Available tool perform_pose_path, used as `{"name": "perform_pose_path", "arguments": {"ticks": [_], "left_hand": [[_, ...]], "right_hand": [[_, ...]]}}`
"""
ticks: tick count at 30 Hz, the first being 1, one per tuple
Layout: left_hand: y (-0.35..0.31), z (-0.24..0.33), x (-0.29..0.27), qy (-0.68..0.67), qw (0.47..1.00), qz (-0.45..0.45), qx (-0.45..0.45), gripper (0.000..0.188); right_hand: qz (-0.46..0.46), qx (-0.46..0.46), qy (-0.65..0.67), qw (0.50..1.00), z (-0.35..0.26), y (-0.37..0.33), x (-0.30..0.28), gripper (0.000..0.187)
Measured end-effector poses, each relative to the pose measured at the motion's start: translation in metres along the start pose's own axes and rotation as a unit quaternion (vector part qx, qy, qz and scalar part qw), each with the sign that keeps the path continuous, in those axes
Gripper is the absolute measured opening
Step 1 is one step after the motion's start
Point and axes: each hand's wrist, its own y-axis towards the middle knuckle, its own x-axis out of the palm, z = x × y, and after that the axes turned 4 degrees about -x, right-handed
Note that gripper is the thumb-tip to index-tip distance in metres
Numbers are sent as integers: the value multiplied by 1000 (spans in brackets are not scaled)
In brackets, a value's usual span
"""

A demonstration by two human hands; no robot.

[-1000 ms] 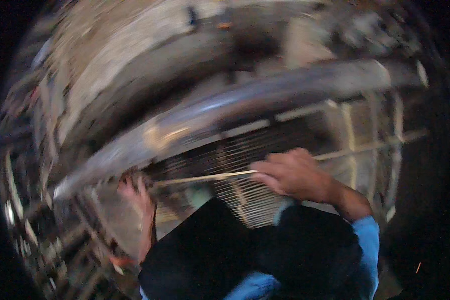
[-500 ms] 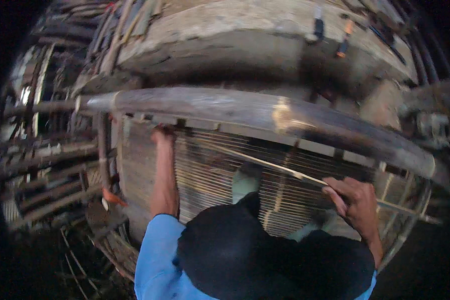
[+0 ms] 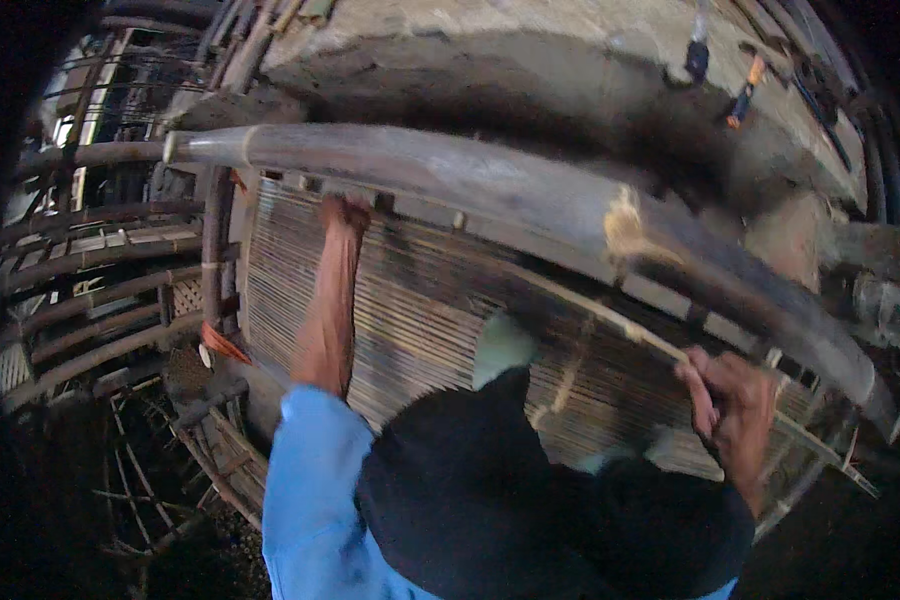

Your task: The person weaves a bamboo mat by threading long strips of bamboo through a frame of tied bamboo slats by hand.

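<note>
My right hand (image 3: pixel 735 400) is closed around a long, thin bamboo strip (image 3: pixel 595 312), whose split end sticks out past it at the lower right. The strip slants up and left across a panel of narrow slats (image 3: pixel 410 340) toward my left hand (image 3: pixel 344 213). That hand is closed in a fist at the panel's far edge, its fingers too blurred to show what they grip. Beyond the panel lies a thick bamboo pole (image 3: pixel 420 165) with a pale joint. My dark-clad knees (image 3: pixel 450 480) are bent, and a pale green shoe (image 3: pixel 505 348) rests over the slats.
A rough concrete ledge (image 3: pixel 450 65) rises behind the pole. On it lie a dark-handled tool (image 3: pixel 696 58) and an orange-and-black-handled tool (image 3: pixel 746 92). A pole railing (image 3: pixel 120 257) stands at left, with an orange object (image 3: pixel 225 343) near it.
The view has shifted, so the thick pole and panel sit differently in it. My right hand, still around the strip, appears slightly lower and farther right. My left hand keeps to the panel's far edge.
</note>
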Motion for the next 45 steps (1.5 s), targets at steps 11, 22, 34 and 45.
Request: {"name": "perform_pose_path", "arguments": {"ticks": [11, 22, 34, 45], "left_hand": [[-1, -8, -20, 4, 1000, 26, -12, 24], [-6, -22, -35, 84, 994, -65, -11, 14], [-49, -21, -4, 18, 998, 27, 60, 26], [-63, -23, 0, 43, 998, -5, 45, 15]], "right_hand": [[-43, -11, 103, 994, 43, -35, 40, 18], [-49, 61, 53, 996, 28, -48, -20, 22], [-47, 5, 22, 999, 20, -46, -8, 22], [-44, -4, 3, 999, 21, -39, -4, 22]]}}
